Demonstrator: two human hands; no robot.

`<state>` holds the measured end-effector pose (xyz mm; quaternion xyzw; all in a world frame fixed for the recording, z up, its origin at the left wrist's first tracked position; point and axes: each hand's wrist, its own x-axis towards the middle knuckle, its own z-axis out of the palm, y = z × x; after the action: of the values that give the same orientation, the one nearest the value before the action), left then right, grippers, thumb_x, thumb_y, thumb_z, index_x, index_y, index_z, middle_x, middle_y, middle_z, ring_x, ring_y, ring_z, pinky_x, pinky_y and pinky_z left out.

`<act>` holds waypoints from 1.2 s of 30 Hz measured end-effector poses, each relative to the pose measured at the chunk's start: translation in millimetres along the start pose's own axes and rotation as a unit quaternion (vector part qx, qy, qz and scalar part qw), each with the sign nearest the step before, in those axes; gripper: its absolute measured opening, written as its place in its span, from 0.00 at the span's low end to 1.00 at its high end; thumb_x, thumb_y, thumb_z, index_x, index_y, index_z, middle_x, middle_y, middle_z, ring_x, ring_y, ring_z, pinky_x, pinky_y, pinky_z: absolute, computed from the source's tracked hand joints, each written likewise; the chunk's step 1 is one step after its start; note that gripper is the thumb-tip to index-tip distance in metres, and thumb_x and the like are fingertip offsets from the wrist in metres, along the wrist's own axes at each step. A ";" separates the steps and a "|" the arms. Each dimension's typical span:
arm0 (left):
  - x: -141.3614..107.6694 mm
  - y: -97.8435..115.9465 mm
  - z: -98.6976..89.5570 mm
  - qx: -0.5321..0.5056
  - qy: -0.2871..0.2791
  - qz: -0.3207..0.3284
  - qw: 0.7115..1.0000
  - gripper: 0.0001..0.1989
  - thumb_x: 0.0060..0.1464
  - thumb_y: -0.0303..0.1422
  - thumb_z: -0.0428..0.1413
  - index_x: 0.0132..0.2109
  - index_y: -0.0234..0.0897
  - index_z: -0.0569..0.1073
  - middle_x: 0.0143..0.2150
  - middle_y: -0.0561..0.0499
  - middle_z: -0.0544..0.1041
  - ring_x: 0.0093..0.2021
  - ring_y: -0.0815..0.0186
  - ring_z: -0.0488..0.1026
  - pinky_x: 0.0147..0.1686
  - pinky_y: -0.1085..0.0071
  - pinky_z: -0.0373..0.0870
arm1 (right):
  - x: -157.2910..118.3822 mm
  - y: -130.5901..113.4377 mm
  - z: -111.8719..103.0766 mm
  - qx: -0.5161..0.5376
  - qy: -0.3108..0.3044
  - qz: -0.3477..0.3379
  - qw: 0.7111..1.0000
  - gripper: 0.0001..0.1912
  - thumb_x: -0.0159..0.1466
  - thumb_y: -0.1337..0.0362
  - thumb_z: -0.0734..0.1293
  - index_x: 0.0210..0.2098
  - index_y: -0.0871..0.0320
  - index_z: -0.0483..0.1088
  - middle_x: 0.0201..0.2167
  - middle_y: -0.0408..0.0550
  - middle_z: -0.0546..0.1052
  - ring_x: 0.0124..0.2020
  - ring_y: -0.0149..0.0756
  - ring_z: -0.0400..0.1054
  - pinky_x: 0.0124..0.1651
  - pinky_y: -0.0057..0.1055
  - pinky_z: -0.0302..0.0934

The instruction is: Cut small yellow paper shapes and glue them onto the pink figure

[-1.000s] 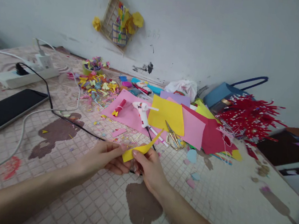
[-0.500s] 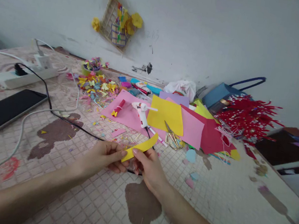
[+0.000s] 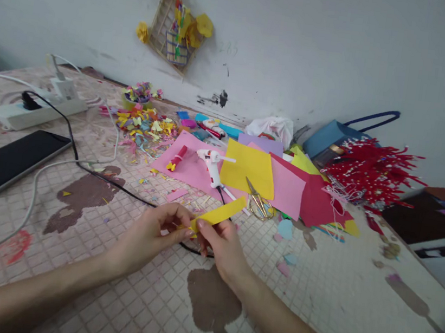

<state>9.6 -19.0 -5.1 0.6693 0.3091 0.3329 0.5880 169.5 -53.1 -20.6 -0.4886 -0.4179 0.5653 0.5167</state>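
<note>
View: head, looking down over the table point(image 3: 130, 307).
Yellow strip point(image 3: 225, 211): in both hands, above the table, its free end slanting up and right towards the scissors point(image 3: 259, 201).
Left hand point(image 3: 156, 234): thumb and fingers pinch the lower left end of the yellow strip.
Right hand point(image 3: 230, 249): just beside the left hand, thumb on top, pinching the same strip; its other fingers are partly hidden underneath.
Black cord point(image 3: 126, 192): runs from the power bar point(image 3: 36, 113) across the table and passes behind the hands.
Glue gun point(image 3: 213, 171): lies on a pink sheet point(image 3: 192, 176), the white stick at its upper right reaching over the yellow sheet point(image 3: 248, 159).
Red roll point(image 3: 178, 156): on the same pink sheet, left of the glue gun.
Scissors' place: blades over the yellow sheet's lower edge, gold handles towards the person.
Scraps point(image 3: 148, 126): heaped in front of a bowl point(image 3: 128, 104).
Phone point(image 3: 10, 160): flat at left, screen dark.
Far right: a red bundle point(image 3: 369, 175) before a blue bag point(image 3: 330, 140).
</note>
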 end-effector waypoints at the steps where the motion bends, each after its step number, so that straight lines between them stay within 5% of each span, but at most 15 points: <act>1: 0.3 0.7 -0.3 -0.001 -0.003 0.002 1.000 0.07 0.53 0.33 0.55 0.32 0.34 0.67 0.35 0.49 0.74 0.36 0.65 0.71 0.37 0.68 0.68 | 0.0 -0.5 -0.2 0.002 0.006 -0.004 1.000 0.11 0.57 0.58 0.67 0.26 0.62 0.68 0.14 0.37 0.64 0.13 0.23 0.55 0.14 0.20 0.51; 7: 4.2 -1.4 -2.2 -0.033 0.021 -0.065 0.997 0.09 0.48 0.33 0.58 0.29 0.34 0.67 0.25 0.55 0.69 0.26 0.72 0.65 0.26 0.76 0.61 | 1.2 -2.1 -3.5 0.038 0.067 -0.027 0.997 0.10 0.56 0.60 0.68 0.27 0.61 0.67 0.15 0.37 0.65 0.15 0.24 0.57 0.15 0.20 0.52; 18: 5.5 -0.7 -2.4 -0.139 0.028 -0.167 0.976 0.13 0.43 0.34 0.63 0.33 0.35 0.67 0.27 0.55 0.75 0.29 0.70 0.72 0.30 0.74 0.69 | -1.6 -2.5 -4.3 -0.013 -0.021 -0.011 1.000 0.11 0.57 0.58 0.68 0.28 0.60 0.68 0.16 0.37 0.66 0.15 0.24 0.57 0.15 0.21 0.53; 36: 4.2 2.2 -4.0 -0.204 0.020 -0.236 0.950 0.13 0.44 0.33 0.63 0.35 0.34 0.68 0.28 0.52 0.78 0.30 0.69 0.76 0.32 0.73 0.70 | -0.1 -2.8 -3.9 -0.009 0.021 -0.018 1.000 0.10 0.57 0.59 0.67 0.28 0.60 0.68 0.15 0.37 0.64 0.15 0.24 0.55 0.17 0.22 0.53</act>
<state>8.9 -13.5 -2.3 0.4362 0.3957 0.2536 0.7673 173.9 -53.0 -18.6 -0.4974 -0.4209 0.5417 0.5311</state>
